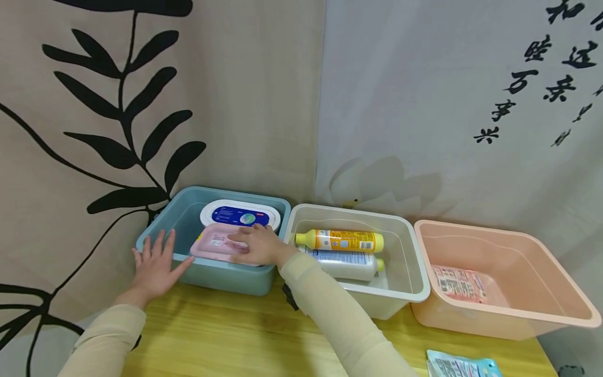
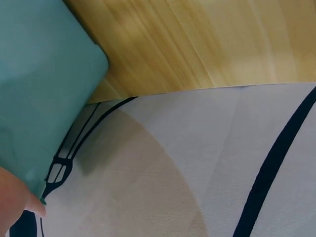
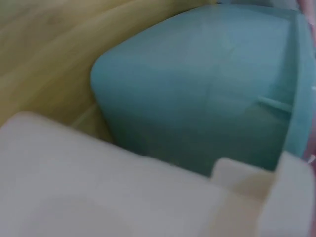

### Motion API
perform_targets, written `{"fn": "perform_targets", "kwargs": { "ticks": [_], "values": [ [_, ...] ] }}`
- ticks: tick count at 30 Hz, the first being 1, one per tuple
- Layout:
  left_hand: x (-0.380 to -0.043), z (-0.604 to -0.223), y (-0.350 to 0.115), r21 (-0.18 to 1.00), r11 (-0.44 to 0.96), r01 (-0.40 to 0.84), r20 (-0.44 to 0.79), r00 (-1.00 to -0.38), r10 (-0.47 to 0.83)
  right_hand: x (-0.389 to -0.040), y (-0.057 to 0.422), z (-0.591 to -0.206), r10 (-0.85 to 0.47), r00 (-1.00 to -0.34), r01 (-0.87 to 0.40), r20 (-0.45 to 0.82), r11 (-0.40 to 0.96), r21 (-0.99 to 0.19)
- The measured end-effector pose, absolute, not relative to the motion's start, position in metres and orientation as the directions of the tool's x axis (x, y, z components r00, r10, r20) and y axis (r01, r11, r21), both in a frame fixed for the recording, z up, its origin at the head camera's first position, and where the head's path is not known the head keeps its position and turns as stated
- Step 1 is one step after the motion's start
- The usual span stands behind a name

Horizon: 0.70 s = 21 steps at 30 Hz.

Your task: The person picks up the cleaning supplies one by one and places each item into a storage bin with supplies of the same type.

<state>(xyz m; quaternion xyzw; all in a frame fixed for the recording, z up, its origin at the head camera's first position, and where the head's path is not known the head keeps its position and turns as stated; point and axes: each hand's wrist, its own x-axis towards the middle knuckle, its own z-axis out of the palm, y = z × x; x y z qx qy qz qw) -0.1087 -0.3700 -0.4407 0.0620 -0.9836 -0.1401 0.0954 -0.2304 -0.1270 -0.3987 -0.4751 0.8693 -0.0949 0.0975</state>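
In the head view a pink pack (image 1: 215, 240) with a small white label lies at the near side of the blue bin (image 1: 226, 277). My right hand (image 1: 259, 246) holds its right end from above, thumb toward the near edge and fingers across the top. Behind it is a white oval-topped pack (image 1: 240, 212) with a dark blue label. At the bin's near left corner, my left hand (image 1: 157, 269) rests with fingers spread over the rim. The left wrist view catches only a bit of that hand (image 2: 15, 200) against the bin wall.
A white bin (image 1: 414, 272) to the right holds a yellow bottle (image 1: 346, 241) and a white bottle (image 1: 346, 263). Farther right, a peach bin (image 1: 509, 314) contains a pink printed pack (image 1: 459, 284). A light blue pouch (image 1: 464, 365) lies on the wooden table (image 1: 226, 330). Behind hangs a curtain (image 1: 254, 104).
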Motion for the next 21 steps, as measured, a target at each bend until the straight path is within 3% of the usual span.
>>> {"fn": "perform_targets", "kwargs": {
  "ticks": [4,14,21],
  "values": [
    [-0.11,-0.442,-0.368,0.297,0.951,-0.083,0.172,-0.975,-0.139,-0.229,-0.123,-0.402,-0.844,-0.525,-0.8,-0.113,0.534,-0.272],
    [-0.113,-0.442,-0.366,0.294,0.952,-0.081,0.187,-0.972,-0.14,-0.22,-0.122,-0.383,-0.841,-0.539,-0.8,-0.044,0.527,-0.286],
    [-0.11,-0.446,-0.371,0.303,0.95,-0.08,0.199,-0.969,-0.145,-0.221,-0.112,-0.373,-0.813,-0.58,-0.78,-0.05,0.572,-0.255]
  ]
}}
